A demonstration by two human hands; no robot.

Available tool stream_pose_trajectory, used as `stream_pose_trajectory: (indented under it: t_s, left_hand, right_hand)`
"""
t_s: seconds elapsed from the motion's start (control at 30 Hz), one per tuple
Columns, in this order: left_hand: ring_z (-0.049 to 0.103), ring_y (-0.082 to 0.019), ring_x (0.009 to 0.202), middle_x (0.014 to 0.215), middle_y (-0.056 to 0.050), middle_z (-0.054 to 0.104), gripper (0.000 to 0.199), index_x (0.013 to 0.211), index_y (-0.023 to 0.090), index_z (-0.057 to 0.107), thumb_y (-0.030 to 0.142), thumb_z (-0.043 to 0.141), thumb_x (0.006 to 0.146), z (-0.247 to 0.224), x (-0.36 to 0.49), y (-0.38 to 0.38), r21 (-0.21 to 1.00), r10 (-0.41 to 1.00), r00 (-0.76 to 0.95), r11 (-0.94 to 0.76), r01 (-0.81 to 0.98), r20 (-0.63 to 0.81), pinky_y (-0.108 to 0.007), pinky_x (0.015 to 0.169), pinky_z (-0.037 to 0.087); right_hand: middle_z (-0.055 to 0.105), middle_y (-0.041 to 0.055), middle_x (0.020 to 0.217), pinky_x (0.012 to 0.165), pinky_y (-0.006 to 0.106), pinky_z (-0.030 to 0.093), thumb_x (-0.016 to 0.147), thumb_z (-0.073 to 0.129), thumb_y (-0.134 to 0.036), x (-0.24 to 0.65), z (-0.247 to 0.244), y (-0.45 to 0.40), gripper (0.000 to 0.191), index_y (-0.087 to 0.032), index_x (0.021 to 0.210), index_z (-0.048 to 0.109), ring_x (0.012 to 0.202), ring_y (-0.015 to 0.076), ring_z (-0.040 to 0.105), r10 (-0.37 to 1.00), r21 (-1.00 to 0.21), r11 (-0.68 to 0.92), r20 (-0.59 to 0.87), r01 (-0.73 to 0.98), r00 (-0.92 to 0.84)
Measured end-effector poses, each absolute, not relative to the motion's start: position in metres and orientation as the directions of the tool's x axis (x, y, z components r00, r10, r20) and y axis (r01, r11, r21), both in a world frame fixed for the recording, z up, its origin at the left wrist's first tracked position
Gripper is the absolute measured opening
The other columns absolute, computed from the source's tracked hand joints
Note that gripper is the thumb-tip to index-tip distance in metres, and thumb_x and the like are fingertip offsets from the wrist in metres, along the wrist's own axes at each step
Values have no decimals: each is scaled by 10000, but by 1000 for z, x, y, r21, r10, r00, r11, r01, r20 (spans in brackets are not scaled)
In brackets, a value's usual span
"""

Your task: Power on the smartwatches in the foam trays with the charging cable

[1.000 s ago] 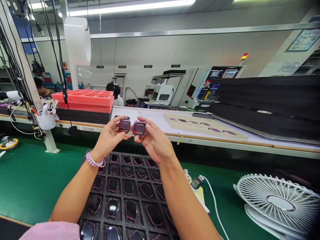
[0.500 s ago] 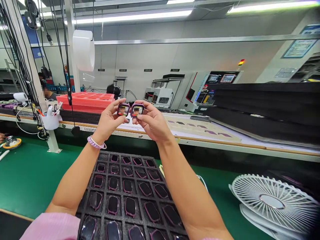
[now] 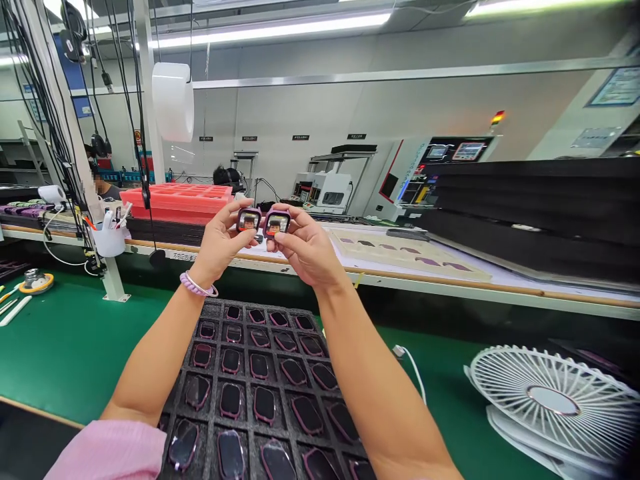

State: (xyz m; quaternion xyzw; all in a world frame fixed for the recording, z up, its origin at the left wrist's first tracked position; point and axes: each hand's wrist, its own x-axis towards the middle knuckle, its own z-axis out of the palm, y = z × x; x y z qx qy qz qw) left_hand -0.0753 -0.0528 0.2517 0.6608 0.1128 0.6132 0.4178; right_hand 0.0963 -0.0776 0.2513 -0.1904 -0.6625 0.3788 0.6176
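My left hand (image 3: 223, 235) is closed on a purple-framed smartwatch (image 3: 248, 221), thumb at its lower edge. A second purple smartwatch (image 3: 277, 225) is pinched in my right hand (image 3: 307, 243), thumb against the lower part of its frame. Both are raised side by side in front of me with lit screens facing my way, each showing a small picture. Below my forearms lies a dark foam tray (image 3: 249, 379) with rows of square compartments. Purple-rimmed watch bodies (image 3: 231, 400) with dark screens sit in them. My right forearm hides part of the tray's right side.
A white fan (image 3: 553, 400) lies at the right on the green bench. Behind runs a shelf with red trays (image 3: 183, 201), a pen cup (image 3: 110, 240) and a pale sheet with purple pieces (image 3: 410, 253). Black cables (image 3: 143, 133) hang at the left, beside a post. A white cable (image 3: 414, 370) lies right of my forearm.
The view has shifted slightly, so the surroundings sit a little further right. Both hands still hold the two watches up, and the pictures on the screens look different.
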Motion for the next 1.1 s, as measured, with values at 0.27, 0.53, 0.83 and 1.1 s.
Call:
stream_pose_trajectory:
  t_s: [0.27,0.53,0.83,1.1]
  left_hand:
    - [671,-101,731,1043,-27,665,560,1244,226,569,232,774,722,231,-80,-75,731,681,274,-593,-338,679,-242,743,600]
    - [643,-90,675,989,-29,677,451,1165,205,609,263,770,748,213,-77,-87,743,700,251,-609,-279,669,-195,641,584]
    - [677,-88,620,1010,-25,677,427,1165,200,615,297,758,774,211,-77,-87,778,739,252,-566,-273,625,-197,619,596]
    - [705,-107,635,1037,-46,692,432,1190,192,613,358,743,813,206,-78,-83,789,741,275,-553,-269,613,-201,618,617]
  right_hand:
    - [665,-11,929,709,347,554,661,725,-237,92,230,-98,534,-275,1172,575,675,150,620,776,-781,587,618,-214,-126]
    - [650,-20,849,622,311,524,751,744,-347,90,207,-105,422,-253,1138,604,596,127,600,805,-789,544,587,-286,-87]
    - [651,-20,840,613,314,518,737,772,-372,92,204,-104,464,-253,1155,612,600,130,591,805,-794,550,587,-260,-89]
    - [628,-29,794,577,305,503,758,778,-436,92,202,-102,452,-256,1138,610,573,123,565,816,-804,550,575,-226,-61]
